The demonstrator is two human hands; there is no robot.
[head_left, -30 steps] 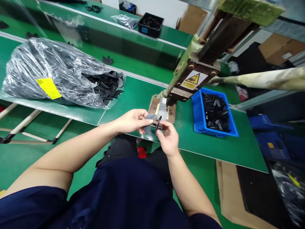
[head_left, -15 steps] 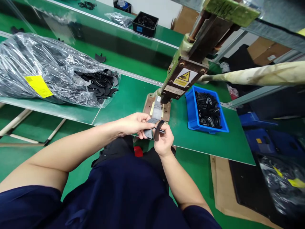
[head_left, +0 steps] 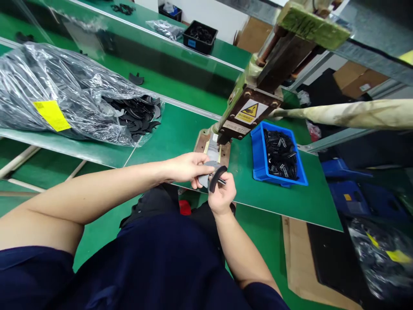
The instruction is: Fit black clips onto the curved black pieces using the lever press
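Note:
In front of the press (head_left: 247,110), at the bench's near edge, both my hands are close together. My left hand (head_left: 190,168) is closed on a grey curved piece (head_left: 204,180). In my right hand (head_left: 223,193) is a black curved piece (head_left: 217,177), gripped between thumb and fingers, with a small dark shiny part (head_left: 222,181) beside it. The fingers hide where the pieces meet, so I cannot tell whether they are joined. Just beyond my hands lies the press's base plate (head_left: 225,156) with a grey fixture (head_left: 213,150) on it.
A blue bin (head_left: 254,157) of small black parts stands right of the press. At left lies a clear plastic bag (head_left: 74,90) spilling black curved pieces (head_left: 138,114). A pale padded bar (head_left: 348,113) crosses at right. A black bin (head_left: 206,47) sits on the far bench.
The grey piece in my left hand has turned slightly, and the black curved piece in my right hand has tilted. Both hands stay at the same spot; the view has shifted a little.

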